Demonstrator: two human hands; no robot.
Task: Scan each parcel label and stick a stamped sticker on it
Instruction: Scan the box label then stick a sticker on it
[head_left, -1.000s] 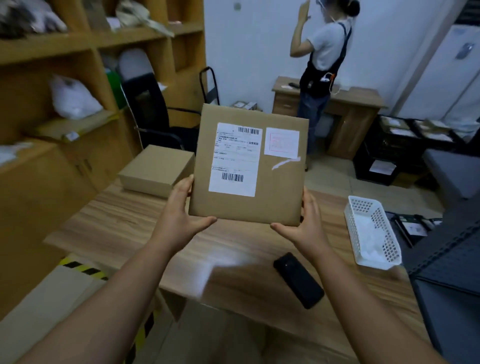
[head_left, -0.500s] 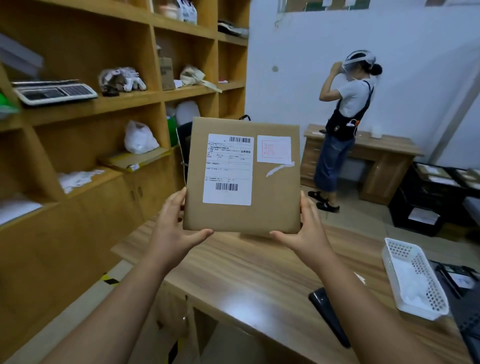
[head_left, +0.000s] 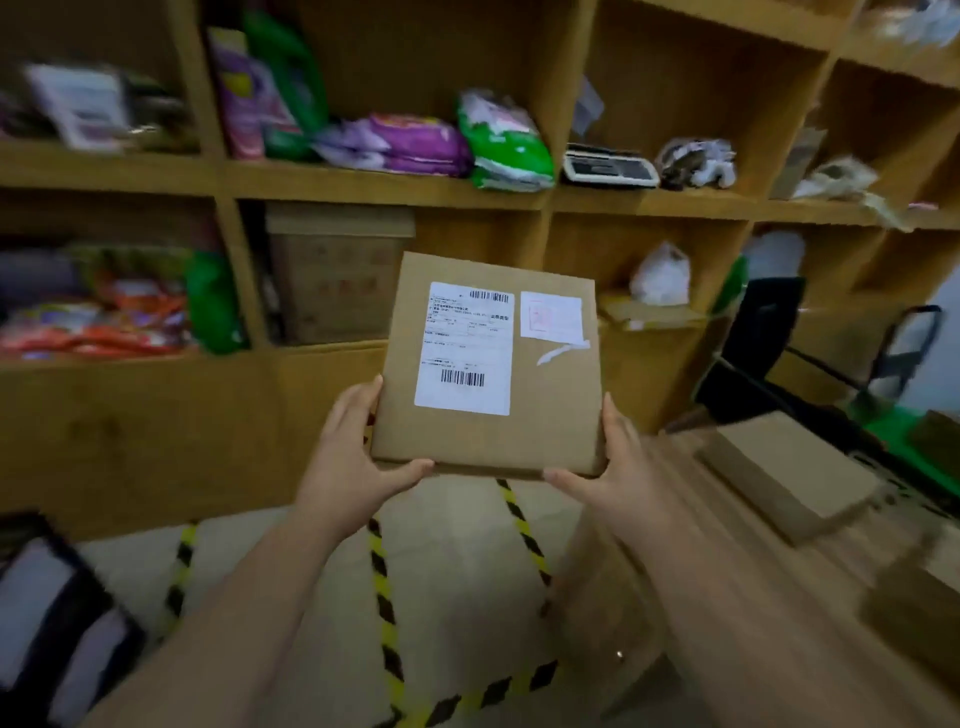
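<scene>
Both hands, left hand (head_left: 349, 465) and right hand (head_left: 618, 467), pinch the flat brown cardboard parcel (head_left: 491, 374) by its bottom corners; white barcode label (head_left: 465, 348) and stamped sticker (head_left: 550, 315) sit above the grip.

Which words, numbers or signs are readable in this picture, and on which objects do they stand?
Nothing can be read for certain.
Shipping label on the parcel: two barcodes and printed lines, too small to read.
Stamped sticker: a faint red mark, unreadable.
Carton on the shelf: faint red print, blurred.
Bags on the shelf: print blurred.
</scene>
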